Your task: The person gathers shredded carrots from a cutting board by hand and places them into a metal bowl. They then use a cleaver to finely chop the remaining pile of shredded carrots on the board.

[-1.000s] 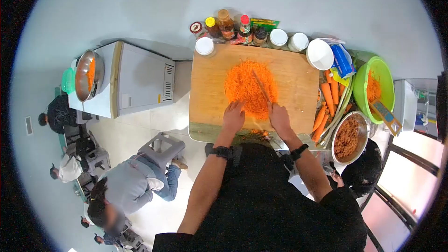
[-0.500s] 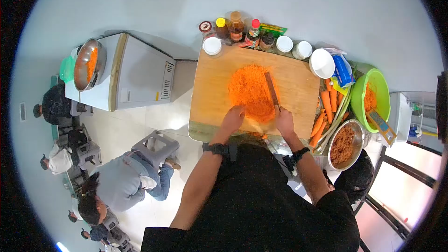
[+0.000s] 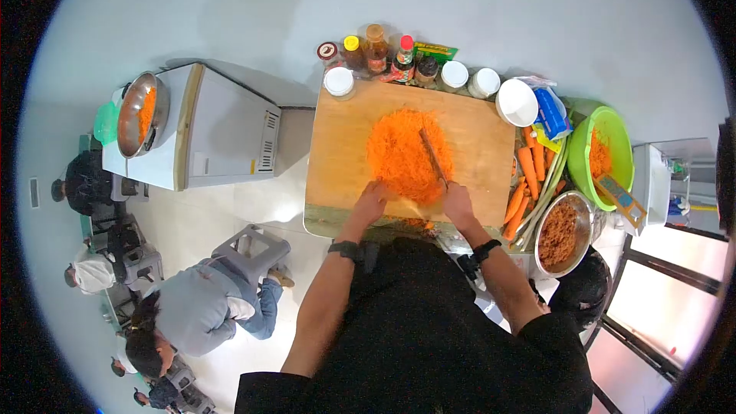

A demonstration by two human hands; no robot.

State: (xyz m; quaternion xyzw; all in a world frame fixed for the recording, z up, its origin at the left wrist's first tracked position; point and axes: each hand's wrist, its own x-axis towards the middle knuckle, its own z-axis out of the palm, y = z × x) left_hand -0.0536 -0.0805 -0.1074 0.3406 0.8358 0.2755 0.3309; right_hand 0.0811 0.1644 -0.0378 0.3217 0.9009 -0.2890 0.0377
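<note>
A heap of finely shredded carrot (image 3: 400, 152) lies in the middle of the wooden cutting board (image 3: 337, 134). My right hand (image 3: 461, 205) is wrapped round the handle of a kitchen knife (image 3: 434, 155). Its blade lies across the right part of the heap, pointing away from me and slightly left. At the heap's near left edge is my left hand (image 3: 371, 203), its fingers curled together; nothing shows in them. Orange shreds are scattered along the board's near edge.
Whole carrots (image 3: 526, 169) and green stalks (image 3: 547, 195) lie right of the board, beside a metal bowl (image 3: 542, 253) of brown mince and a green basin (image 3: 629, 157) bearing a grater (image 3: 619, 203). Bottles (image 3: 376, 54) and jars line the back. A person (image 3: 195, 307) sits at left.
The view has shifted slightly. My right hand and the knife have moved a little left over the heap and towards me. My left hand has drawn slightly left at the heap's edge.
</note>
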